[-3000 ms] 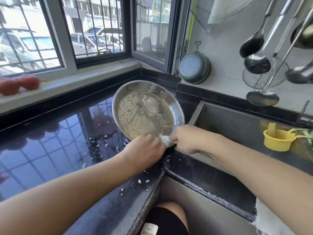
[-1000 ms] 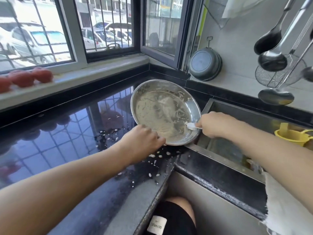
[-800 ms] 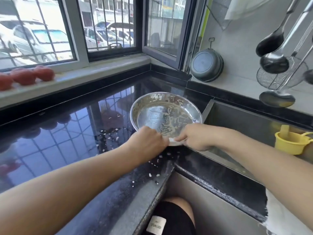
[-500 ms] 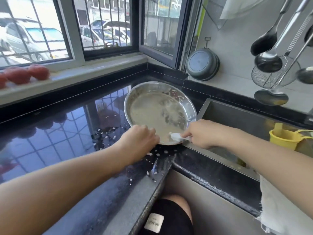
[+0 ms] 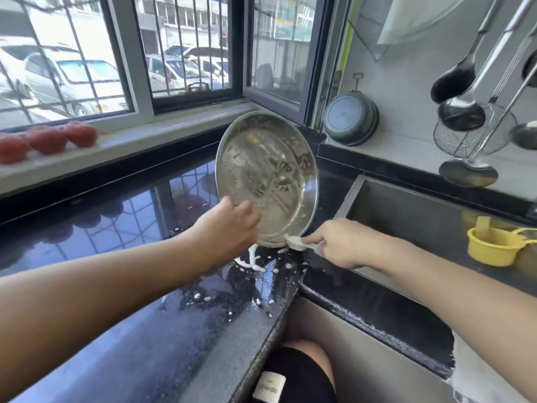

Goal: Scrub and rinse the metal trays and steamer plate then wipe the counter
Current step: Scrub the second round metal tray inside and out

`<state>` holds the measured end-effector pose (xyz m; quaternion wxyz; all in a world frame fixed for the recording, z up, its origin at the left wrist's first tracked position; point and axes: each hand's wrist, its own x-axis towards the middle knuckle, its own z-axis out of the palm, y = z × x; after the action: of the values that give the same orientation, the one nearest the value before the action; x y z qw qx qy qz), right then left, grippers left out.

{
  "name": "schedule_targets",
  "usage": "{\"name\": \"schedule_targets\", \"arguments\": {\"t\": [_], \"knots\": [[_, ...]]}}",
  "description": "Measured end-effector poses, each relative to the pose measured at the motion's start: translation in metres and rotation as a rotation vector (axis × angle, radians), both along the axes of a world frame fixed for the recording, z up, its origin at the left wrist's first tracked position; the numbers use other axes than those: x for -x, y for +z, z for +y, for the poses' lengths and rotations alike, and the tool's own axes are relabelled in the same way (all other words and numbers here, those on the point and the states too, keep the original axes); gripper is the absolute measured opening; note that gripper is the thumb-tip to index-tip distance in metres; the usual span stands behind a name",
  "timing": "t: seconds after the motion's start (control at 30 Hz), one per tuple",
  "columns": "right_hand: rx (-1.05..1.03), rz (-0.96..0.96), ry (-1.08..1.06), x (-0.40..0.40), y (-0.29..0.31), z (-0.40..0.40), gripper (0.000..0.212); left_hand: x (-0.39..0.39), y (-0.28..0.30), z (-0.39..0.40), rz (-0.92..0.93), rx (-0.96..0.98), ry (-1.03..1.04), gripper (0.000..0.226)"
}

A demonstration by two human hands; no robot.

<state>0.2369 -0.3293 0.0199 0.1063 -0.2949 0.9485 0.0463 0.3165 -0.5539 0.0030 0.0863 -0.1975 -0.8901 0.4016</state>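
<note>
A round metal tray (image 5: 266, 175) stands tilted steeply on its near edge on the black counter (image 5: 96, 237), its smeared inside facing me. My left hand (image 5: 229, 225) grips its lower left rim. My right hand (image 5: 340, 242) pinches the handle of a small white scraper (image 5: 297, 242), whose head touches the tray's bottom rim. White residue has dripped in a small puddle (image 5: 250, 261) under the tray, and white flecks lie scattered on the wet counter there.
The steel sink (image 5: 406, 228) opens right of the tray, with a yellow cup (image 5: 494, 245) in it. A dark pot (image 5: 350, 119) leans on the wall. Ladles and a wire skimmer (image 5: 470, 135) hang at right. Red tomatoes (image 5: 46, 139) line the windowsill. A white cloth (image 5: 476, 370) drapes over the counter's front edge.
The tray has been tipped from nearly flat up onto its near edge. The scraper has moved from inside the tray to its bottom rim, and white residue has run onto the counter.
</note>
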Motion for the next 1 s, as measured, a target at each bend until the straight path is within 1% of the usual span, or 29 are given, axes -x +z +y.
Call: {"name": "schedule_targets", "arguments": {"t": [0.07, 0.13, 0.2, 0.3, 0.33, 0.4, 0.43, 0.5, 0.53, 0.6, 0.67, 0.7, 0.73, 0.77, 0.83, 0.9, 0.97, 1.0], "knots": [[0.07, 0.067, -0.004, 0.007, 0.001, -0.001, 0.054, 0.003, 0.006, -0.007, -0.018, -0.049, 0.01, 0.023], [0.05, 0.016, 0.025, 0.008, -0.006, -0.009, 0.053, 0.001, 0.008, -0.009, -0.047, -0.087, 0.008, 0.023], [0.026, -0.058, 0.002, 0.009, -0.012, -0.014, 0.057, -0.004, 0.002, -0.011, -0.038, -0.039, -0.038, 0.02], [-0.026, 0.016, -0.113, 0.03, 0.007, -0.016, 0.063, -0.012, 0.005, -0.01, -0.019, 0.063, -0.109, 0.016], [-0.042, 0.056, -0.138, 0.033, 0.01, -0.017, 0.062, -0.01, 0.006, -0.01, -0.01, 0.05, -0.121, 0.017], [-0.099, 0.083, -0.079, 0.023, 0.006, -0.026, 0.061, -0.003, 0.006, -0.007, 0.012, 0.017, -0.098, 0.022], [-0.12, 0.044, -0.022, 0.014, 0.0, -0.032, 0.063, -0.001, 0.006, -0.005, 0.008, 0.028, -0.078, 0.023], [-0.101, -0.095, 0.051, 0.007, -0.006, -0.035, 0.066, -0.002, 0.0, -0.008, -0.011, 0.063, -0.101, 0.02], [-0.118, -0.113, 0.06, 0.014, -0.002, -0.034, 0.064, -0.004, -0.004, -0.012, -0.023, 0.083, -0.111, 0.019], [-0.132, 0.001, -0.006, 0.035, 0.009, -0.02, 0.058, -0.008, -0.008, -0.017, -0.019, 0.096, -0.132, 0.017], [-0.13, 0.224, -0.113, 0.046, 0.013, -0.005, 0.055, -0.01, 0.001, -0.011, 0.031, 0.075, -0.171, 0.016], [-0.139, 0.31, -0.118, 0.044, 0.011, -0.001, 0.054, -0.008, 0.007, -0.007, 0.036, 0.053, -0.201, 0.017], [-0.152, 0.332, -0.101, 0.037, 0.007, -0.002, 0.054, -0.003, 0.008, -0.006, 0.024, 0.044, -0.201, 0.02], [-0.163, 0.303, -0.075, 0.029, 0.002, -0.005, 0.055, 0.001, 0.012, -0.005, 0.02, 0.036, -0.18, 0.021], [-0.137, 0.141, -0.016, 0.013, -0.006, -0.013, 0.063, 0.005, 0.019, -0.007, 0.06, 0.046, -0.181, 0.019], [-0.111, 0.026, 0.018, 0.009, -0.009, -0.016, 0.067, 0.006, 0.018, -0.007, 0.043, 0.055, -0.117, 0.02], [-0.079, -0.024, 0.001, 0.013, -0.011, -0.019, 0.068, 0.003, 0.007, 0.001, 0.002, 0.035, -0.044, 0.03], [-0.059, -0.038, -0.019, 0.014, -0.013, -0.017, 0.067, 0.002, -0.001, 0.009, -0.012, 0.011, -0.051, 0.041]]}}
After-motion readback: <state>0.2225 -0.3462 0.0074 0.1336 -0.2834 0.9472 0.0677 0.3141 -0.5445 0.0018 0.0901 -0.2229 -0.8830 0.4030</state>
